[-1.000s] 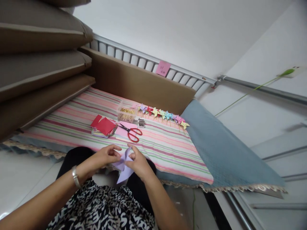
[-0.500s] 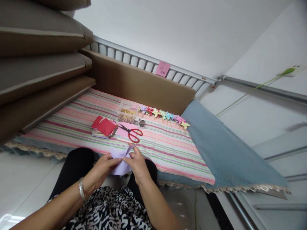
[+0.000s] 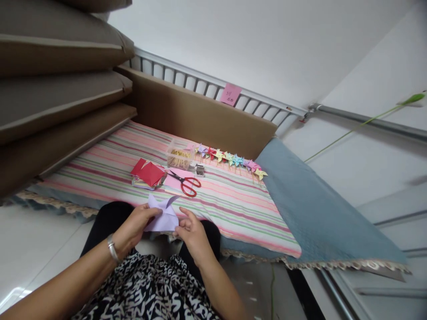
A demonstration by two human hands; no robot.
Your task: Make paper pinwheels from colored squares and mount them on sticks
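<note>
A sheet of light purple paper (image 3: 167,221) with cut flaps is held above my lap. My left hand (image 3: 140,223) pinches its left side, the thumb lying on top near the middle, where a flap is folded in. At the lower right corner, my right hand (image 3: 192,232) grips the paper between thumb and a finger, its index finger raised away. Another flap at the upper right curls up freely. Just beyond the paper, red-handled scissors (image 3: 188,186) lie across a stack of pink paper (image 3: 176,178), beside a pile of cut red paper (image 3: 149,172).
On the striped cloth (image 3: 240,209) stand a clear box of thin sticks (image 3: 179,158) and a small metal-coloured object (image 3: 199,170). A row of colourful paper pinwheels (image 3: 237,161) lies behind. Stacked brown cushions (image 3: 66,93) rise at left; a brown board (image 3: 200,104) closes the back.
My right hand has slid from the paper's upper right flap to its lower right corner. The upper right flap now stands loose, and my left thumb presses nearer the middle.
</note>
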